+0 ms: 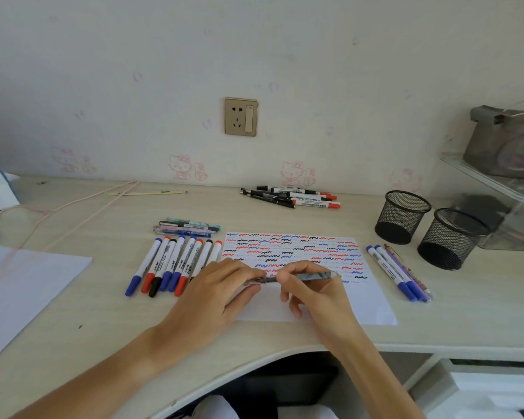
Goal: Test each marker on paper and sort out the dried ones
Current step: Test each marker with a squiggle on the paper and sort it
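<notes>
Test sheet [372,300]: white, covered in rows of red, blue and black squiggles.
Row of markers [176,264]: white barrels; caps blue, red and black.
Far pile of markers [294,197]: black and white barrels, red caps.
Pens [188,227] above the row: teal, black and pale violet.
Right-hand markers [394,272]: white with blue caps; one purple.
Mesh cups [401,217]: black.
Desk [88,322]: pale wood grain.
Wall [164,71]: off-white with pink cat cartoons.
Socket [240,117]: gold.

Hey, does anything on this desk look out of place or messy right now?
Nothing is spilled or damaged. The pile of markers by the wall lies crisscrossed, unlike the neat row of markers left of the test paper, and both mesh pen cups appear empty.
</notes>
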